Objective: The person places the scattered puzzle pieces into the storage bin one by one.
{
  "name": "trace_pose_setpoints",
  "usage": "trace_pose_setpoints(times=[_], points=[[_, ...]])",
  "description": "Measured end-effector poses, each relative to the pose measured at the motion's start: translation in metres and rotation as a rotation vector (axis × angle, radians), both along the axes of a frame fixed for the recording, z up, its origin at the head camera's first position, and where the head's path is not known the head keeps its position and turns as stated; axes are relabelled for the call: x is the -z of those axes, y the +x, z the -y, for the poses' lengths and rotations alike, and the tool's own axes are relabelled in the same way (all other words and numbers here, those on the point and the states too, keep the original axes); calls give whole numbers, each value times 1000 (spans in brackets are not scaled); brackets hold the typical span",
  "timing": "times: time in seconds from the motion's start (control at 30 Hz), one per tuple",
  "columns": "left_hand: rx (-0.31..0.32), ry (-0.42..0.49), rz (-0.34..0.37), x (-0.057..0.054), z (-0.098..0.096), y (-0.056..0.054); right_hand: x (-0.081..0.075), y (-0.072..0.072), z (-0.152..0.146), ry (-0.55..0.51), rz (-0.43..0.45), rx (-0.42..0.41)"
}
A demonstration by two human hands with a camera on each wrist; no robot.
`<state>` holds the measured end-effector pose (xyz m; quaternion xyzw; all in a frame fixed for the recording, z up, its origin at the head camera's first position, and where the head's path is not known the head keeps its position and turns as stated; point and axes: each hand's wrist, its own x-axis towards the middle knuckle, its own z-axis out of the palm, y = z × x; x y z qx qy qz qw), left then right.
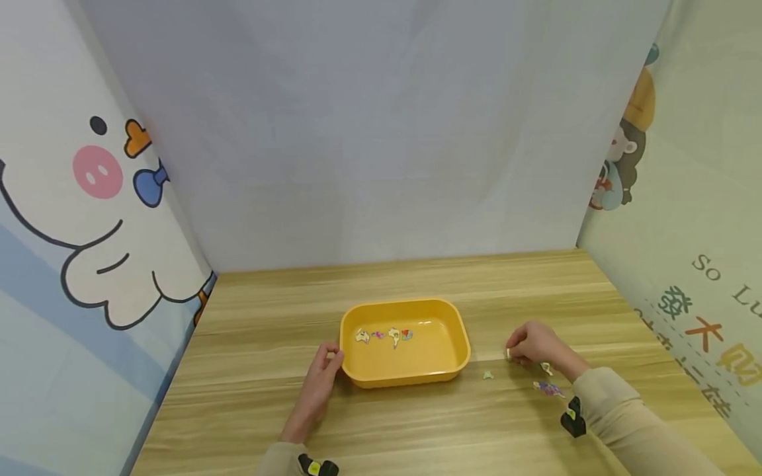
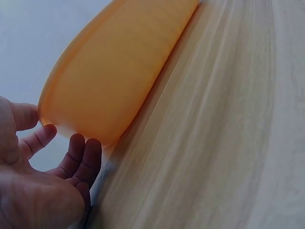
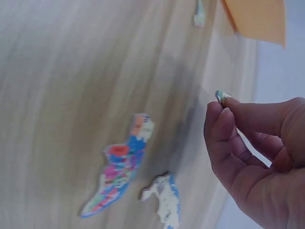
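Note:
In the head view my left hand [image 1: 318, 383] holds the left end of a yellow plastic tray [image 1: 405, 382], its thumb and fingertips at the rim. The left wrist view shows the thumb and a finger at the edge, other fingertips by the outer wall. To the tray's right, my right hand [image 1: 534, 344] pinches a small flat puzzle piece [image 3: 219, 96] between thumb and forefinger, just above the table. Most of that piece is hidden by the fingertips. Close to this hand lie a long multicoloured puzzle piece [image 3: 121, 167] and a whitish one with blue edges [image 3: 167, 200].
A small greenish piece [image 1: 488, 375] lies between tray and right hand. Inside the tray several pieces sit in a row, among them a cream one [image 1: 362, 336] and a red-and-blue one [image 1: 407, 334]. A pale curtain [image 1: 381, 165] backs the wooden table [image 1: 268, 297]; printed cloths flank it.

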<state>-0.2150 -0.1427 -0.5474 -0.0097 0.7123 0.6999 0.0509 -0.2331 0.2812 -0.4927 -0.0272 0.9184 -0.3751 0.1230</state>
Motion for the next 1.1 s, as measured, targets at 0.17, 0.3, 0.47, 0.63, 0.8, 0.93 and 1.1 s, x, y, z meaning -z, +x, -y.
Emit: trace_pose_setpoints(times=[0.17,0.3,0.47,0.63,0.8,0.93,1.1], points=[[-16,-7,-6,4,1,-2,-6,-7,2,-45,-24,-4],[-28,-16,-10,3,1,-2,-10,-12,5,-49,-12,-14],[-19,-20,-3,2,0,-2,-17,-16,9,-48,8,-17],[-19,-20,5,4,-1,-2,-23,-16,12,-76,15,-37],[-25,-36,19,7,-1,-4,-29,-18,16,-94,17,-47],[-25,-39,16,7,-1,-5,-35,-21,22,-93,9,-65],[-18,-39,15,5,-2,-4,-42,-27,31,-72,-22,-87]])
